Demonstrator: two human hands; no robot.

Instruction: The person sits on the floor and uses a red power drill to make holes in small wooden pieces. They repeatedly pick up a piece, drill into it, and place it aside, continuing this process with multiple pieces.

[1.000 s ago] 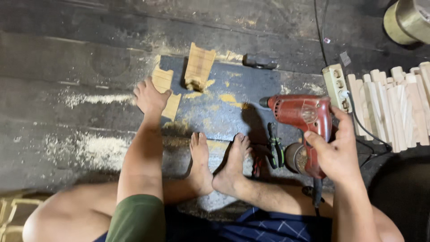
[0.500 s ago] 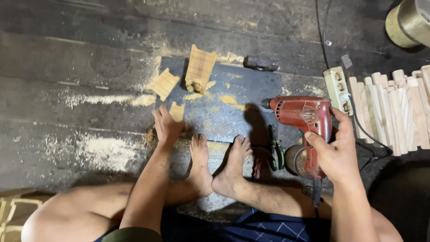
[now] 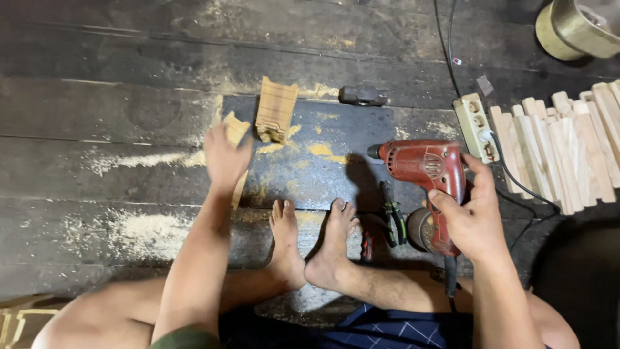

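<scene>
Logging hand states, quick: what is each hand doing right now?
Left hand: open, fingers spread over a wood piece.
Right hand: closed around the red drill.

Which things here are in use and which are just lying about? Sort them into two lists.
In use:
red electric drill, gripped in the right hand
small wood pieces under the left hand
grooved wood block on the dark board

Lying about:
stack of wooden sticks
pliers
power strip
tape roll
small dark tool
</scene>
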